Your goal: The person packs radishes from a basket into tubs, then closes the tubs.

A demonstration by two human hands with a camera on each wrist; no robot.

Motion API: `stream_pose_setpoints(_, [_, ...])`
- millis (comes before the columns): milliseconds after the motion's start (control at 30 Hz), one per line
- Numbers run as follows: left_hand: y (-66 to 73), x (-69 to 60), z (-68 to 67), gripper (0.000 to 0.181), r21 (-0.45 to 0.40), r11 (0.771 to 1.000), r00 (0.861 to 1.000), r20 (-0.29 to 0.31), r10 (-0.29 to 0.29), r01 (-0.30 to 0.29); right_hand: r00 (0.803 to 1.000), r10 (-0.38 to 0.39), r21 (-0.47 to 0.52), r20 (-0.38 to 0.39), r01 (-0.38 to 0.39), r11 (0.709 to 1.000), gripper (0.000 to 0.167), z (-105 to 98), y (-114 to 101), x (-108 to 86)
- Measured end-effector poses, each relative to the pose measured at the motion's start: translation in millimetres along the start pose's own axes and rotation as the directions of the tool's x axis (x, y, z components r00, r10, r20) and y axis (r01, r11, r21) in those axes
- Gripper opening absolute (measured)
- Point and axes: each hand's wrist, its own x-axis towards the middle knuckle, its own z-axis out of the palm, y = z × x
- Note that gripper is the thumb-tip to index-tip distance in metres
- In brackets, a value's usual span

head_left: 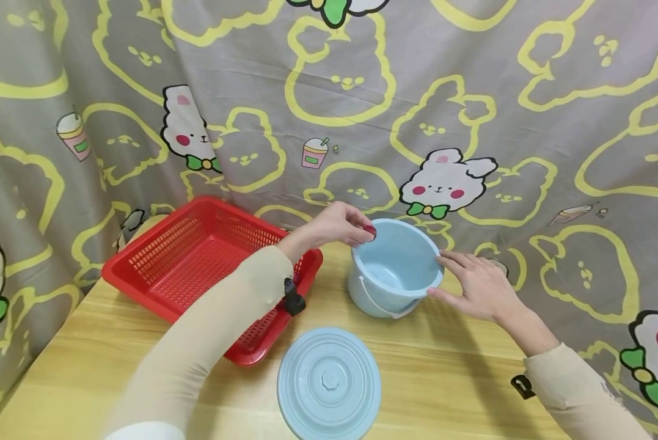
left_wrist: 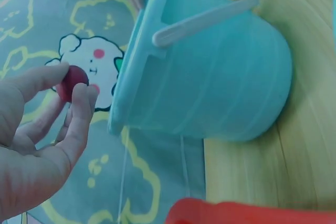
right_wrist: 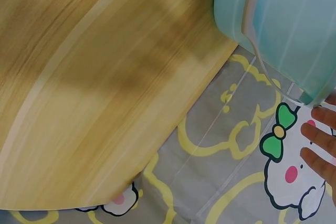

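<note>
My left hand pinches a small round red thing by the blue bucket.
It sits just above the left rim; my right hand, fingers extended and gripping nothing, touches the opposite side; a red basket stands beneath my left forearm on the counter.

Left of the round blue plastic bucket, a boxy red plastic basket; in front, slightly left, a round blue plastic lid.

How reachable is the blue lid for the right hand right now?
Probably yes: the right hand merely touches the bucket, bare table leads to the blue lid, and nothing covers it.
</note>
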Motion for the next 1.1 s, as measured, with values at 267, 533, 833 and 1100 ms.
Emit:
stream_pose_setpoints(267, [1.3, 13.9, 16.3, 0.032, 0.028, 1.0, 1.0, 0.017, -0.008, 0.007, 1.0, 0.004, 0.005, -0.009, -0.004, 1.0, 0.076, 1.3, 0.1, -3.6])
stream_pose_setpoints(533, [1.2, 19.7, 25.4, 0.034, 0.005, 1.0, 1.0, 0.005, -0.018, 0.018, 1.0, -0.002, 0.007, -0.017, 0.002, 1.0, 0.076, 1.3, 0.7, -0.8])
stream_pose_setpoints(833, [2.3, 18.7, 26.0, 0.044, -0.026, 0.999, 1.0, 0.01, -0.028, 0.028, 1.0, 0.005, 0.008, -0.012, -0.005, 1.0, 0.075, 1.1, 0.7, -0.7])
stream_pose_setpoints(1100, [-1.3, 8.4, 10.3, 0.044, -0.017, 0.999, 0.999, -0.017, -0.029, 0.029, 1.0, 0.01, 0.007, -0.012, -0.01, 1.0, 0.077, 2.3, 0.4, -1.7])
